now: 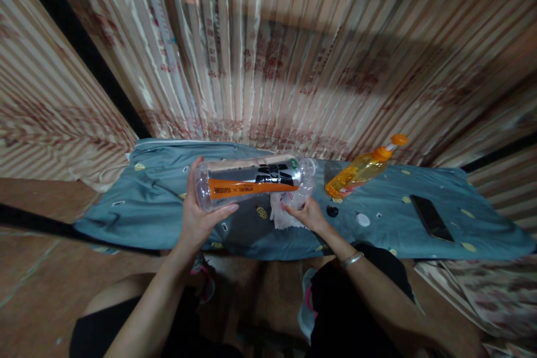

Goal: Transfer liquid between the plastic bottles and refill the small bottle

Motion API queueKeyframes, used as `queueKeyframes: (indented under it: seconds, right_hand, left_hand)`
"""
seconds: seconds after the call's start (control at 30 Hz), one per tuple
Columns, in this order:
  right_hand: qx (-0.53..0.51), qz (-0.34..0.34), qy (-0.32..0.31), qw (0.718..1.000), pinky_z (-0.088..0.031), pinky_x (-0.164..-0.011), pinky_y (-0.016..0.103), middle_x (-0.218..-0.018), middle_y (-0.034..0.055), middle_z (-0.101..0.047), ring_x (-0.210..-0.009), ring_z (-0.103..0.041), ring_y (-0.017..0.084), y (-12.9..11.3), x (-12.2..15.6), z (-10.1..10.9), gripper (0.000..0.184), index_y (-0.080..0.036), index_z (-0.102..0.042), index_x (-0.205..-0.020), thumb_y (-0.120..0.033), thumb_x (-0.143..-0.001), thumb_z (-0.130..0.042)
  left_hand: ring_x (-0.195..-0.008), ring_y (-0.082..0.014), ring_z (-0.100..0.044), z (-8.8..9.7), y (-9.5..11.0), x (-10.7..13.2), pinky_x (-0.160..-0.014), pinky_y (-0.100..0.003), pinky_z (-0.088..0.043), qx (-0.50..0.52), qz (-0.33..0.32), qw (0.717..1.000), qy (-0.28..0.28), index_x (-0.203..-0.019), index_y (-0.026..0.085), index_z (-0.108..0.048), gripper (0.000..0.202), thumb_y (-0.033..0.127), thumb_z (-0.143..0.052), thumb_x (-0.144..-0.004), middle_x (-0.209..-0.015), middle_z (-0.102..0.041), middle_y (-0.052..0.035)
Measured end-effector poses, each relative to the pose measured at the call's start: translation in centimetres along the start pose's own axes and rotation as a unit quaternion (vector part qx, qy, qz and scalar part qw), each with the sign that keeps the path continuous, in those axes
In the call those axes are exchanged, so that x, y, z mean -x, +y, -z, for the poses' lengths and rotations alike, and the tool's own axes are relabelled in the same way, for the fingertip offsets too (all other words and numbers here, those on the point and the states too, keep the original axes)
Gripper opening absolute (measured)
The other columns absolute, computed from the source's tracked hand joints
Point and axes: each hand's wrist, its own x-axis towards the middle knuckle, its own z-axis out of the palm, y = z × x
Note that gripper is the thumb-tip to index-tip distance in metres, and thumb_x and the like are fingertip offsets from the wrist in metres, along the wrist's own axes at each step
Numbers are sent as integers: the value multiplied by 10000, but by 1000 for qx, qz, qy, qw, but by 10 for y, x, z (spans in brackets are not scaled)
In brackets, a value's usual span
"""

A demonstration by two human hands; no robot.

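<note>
A large clear plastic bottle (251, 180) with an orange, silver and black label lies sideways in the air above the cloth-covered surface, its neck to the right. My left hand (200, 215) is wrapped round its base end, thumb on the near side. Close under the neck, my right hand (311, 215) pinches a white cloth (285, 213) with faint printed marks; part of that cloth is hidden behind the bottle. Whether the right fingers also touch the bottle, I cannot tell. Just right of this hand sit a small black cap (332, 211) and a white round disc (363, 220).
An orange pump bottle (356, 174) of yellow-orange liquid stands at the back right. A dark phone (431, 218) lies further right on the teal patterned cloth (168, 224). Pleated curtains (268, 67) hang right behind the surface, and dark poles (96, 56) frame it.
</note>
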Motion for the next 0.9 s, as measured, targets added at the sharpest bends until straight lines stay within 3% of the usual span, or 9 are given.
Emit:
queueKeyframes:
  seconds: [0.37,0.9]
  right_hand:
    - [0,-1,-1,1000,-647,-876,453,-1021,99,-842,-922,-801,339,-1,-1,1,526,-191,-765,-1074,-545,-691,-832]
    - [4,9,17,1000,-649,-831,430,-968,89,-849,-872,-802,321,5,-1,-2,525,-206,-750,-1028,-594,-689,-849]
  left_hand:
    - [-1397,-377,-624,1,-3,0,-1239,-541,-471,-6,-6,1000,13,-1511,279,-573,1098,390,-1027,-517,-1499,-640,-111]
    - [-1314,-372,-671,2,-8,-1,-1143,-553,-555,-32,-58,998,8,-1534,267,-547,1107,493,-1018,-558,-1453,-659,-127]
